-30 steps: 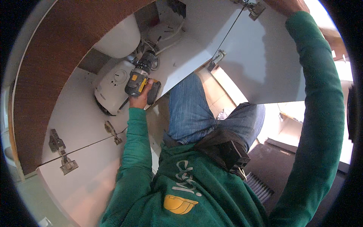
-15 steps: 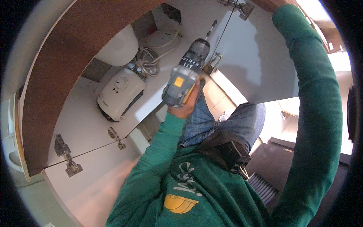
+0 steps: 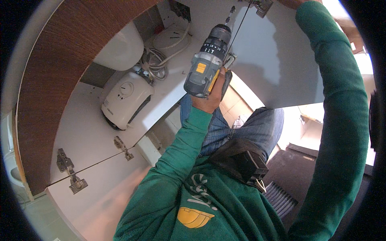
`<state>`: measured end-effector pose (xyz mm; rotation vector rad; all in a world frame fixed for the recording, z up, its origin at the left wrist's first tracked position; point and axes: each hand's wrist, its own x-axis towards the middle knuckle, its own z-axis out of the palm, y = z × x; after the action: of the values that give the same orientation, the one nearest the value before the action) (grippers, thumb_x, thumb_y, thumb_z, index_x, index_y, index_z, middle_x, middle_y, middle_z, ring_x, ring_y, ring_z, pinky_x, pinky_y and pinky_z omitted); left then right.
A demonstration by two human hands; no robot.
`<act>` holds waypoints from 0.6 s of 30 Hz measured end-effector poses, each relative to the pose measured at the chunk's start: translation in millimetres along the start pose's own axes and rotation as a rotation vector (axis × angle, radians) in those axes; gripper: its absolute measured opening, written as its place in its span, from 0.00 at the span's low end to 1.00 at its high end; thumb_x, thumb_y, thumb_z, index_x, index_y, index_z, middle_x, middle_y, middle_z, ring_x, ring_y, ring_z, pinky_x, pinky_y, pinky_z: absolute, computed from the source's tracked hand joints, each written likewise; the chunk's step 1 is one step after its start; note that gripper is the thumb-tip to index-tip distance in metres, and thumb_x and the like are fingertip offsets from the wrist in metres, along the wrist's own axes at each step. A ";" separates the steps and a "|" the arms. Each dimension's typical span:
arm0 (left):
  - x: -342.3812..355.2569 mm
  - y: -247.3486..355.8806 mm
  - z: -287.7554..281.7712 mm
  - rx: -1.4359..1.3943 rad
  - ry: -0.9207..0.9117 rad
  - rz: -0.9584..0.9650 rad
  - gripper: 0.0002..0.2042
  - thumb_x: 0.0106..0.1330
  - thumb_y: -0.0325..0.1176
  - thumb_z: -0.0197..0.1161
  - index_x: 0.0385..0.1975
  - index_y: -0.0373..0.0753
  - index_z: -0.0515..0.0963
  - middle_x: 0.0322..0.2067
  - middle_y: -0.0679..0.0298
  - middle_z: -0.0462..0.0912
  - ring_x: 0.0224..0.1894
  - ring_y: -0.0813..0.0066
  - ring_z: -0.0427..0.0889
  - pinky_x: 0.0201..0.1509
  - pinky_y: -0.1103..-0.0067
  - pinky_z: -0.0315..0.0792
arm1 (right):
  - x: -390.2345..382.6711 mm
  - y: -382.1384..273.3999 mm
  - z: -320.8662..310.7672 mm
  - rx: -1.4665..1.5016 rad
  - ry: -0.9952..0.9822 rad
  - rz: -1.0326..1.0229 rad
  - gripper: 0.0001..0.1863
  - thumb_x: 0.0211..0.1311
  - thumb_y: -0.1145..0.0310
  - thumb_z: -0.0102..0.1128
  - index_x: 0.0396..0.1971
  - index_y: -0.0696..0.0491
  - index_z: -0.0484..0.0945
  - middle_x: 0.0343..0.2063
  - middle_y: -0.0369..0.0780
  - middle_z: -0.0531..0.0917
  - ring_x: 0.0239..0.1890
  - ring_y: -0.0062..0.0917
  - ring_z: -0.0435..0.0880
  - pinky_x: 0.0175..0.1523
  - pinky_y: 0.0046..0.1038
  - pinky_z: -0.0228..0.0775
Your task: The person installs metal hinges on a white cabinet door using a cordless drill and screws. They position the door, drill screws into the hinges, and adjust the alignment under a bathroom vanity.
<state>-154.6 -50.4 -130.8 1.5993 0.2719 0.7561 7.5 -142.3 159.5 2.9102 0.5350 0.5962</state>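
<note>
Item 1: cordless drill [image 3: 199, 79], one, at 12 to 1 o'clock, raised before the opening of a white-lined cabinet. Body dark grey and black, dull, scuffed and pale with dust. Square yellow inset [image 3: 201, 68] on the upper casing; further yellow trim along the handle side. Lighter grey band ahead of the casing, then a black collar [image 3: 213, 46] with white markings, narrowing to a dark chuck. Fitted with a slim bit [image 3: 229, 17], dark and bright metal in sections, aimed toward 1 o'clock; contact between the tip and the cabinet panel cannot be told. Dark handle base partly visible at the 4 o'clock side.

Item 2: left hand [image 3: 213, 93], wrapped around the drill handle, fingers mostly hidden.

Item 3: right hand [image 3: 292, 2], between 1 and 2 o'clock, at the upper end of a grey-white door [image 3: 289, 60]; cut off by the border, finger position cannot be told.

Surroundings: metal hinge [image 3: 230, 60] at 1 o'clock, just beside the drill in view; coiled hose [image 3: 157, 71] at 11 o'clock; cream water heater [image 3: 128, 98] between 9 and 10 o'clock; two open hinges [image 3: 78, 184] at 8 o'clock.
</note>
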 end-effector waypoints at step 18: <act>-13.1 -27.0 -76.8 0.364 0.028 0.239 0.13 0.65 0.31 0.70 0.48 0.38 0.84 0.49 0.57 0.87 0.49 0.59 0.86 0.52 0.65 0.78 | -9.2 -10.0 -10.3 0.040 -0.009 0.057 0.32 0.61 0.44 0.66 0.42 0.63 0.86 0.40 0.56 0.88 0.48 0.48 0.88 0.54 0.44 0.79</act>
<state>-204.4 8.1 -160.5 1.9912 0.2509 0.9519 -7.7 -135.8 163.8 2.9730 0.4702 0.5859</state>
